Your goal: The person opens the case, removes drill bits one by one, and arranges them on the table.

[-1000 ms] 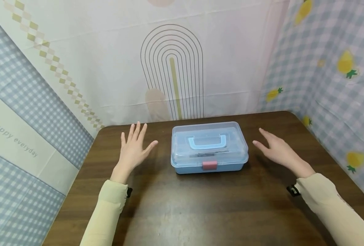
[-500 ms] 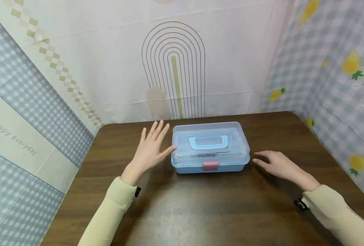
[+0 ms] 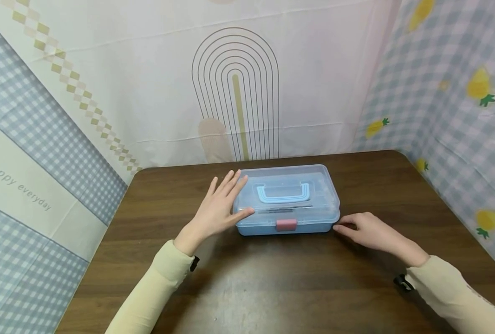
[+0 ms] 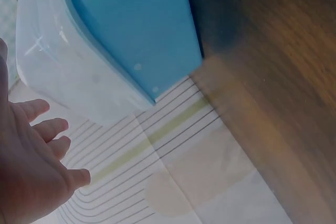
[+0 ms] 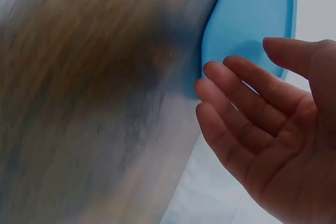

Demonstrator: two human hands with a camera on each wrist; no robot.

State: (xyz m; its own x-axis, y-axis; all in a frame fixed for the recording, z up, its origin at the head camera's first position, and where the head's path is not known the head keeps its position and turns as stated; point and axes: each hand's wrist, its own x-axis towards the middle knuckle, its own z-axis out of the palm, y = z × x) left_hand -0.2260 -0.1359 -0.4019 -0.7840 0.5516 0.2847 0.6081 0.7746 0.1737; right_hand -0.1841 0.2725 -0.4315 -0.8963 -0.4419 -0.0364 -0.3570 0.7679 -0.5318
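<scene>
A storage box with a clear lid [image 3: 281, 174] and a blue base [image 3: 256, 229] sits closed on the table. Its lid carries a light blue handle [image 3: 283, 198], and a pink latch [image 3: 286, 225] is at the front. Dark thin items show through the lid, too blurred to name. My left hand [image 3: 217, 208], fingers spread, is over the box's left end; whether it touches the lid I cannot tell. At the front right corner, my right hand [image 3: 370, 232] has its fingertips close against the base. In the right wrist view, its fingers [image 5: 257, 103] are loosely bent.
The brown wooden table [image 3: 247, 287] extends around the box. Behind it hangs a white cloth [image 3: 159, 93] printed with arches. Checked cloth [image 3: 452, 120] with yellow fruit prints covers the right side, and more checked cloth [image 3: 26, 241] lines the left.
My left hand has moved right, from beside the box to over its left end. The right hand has come down and left to the front right corner. The box has stayed in place.
</scene>
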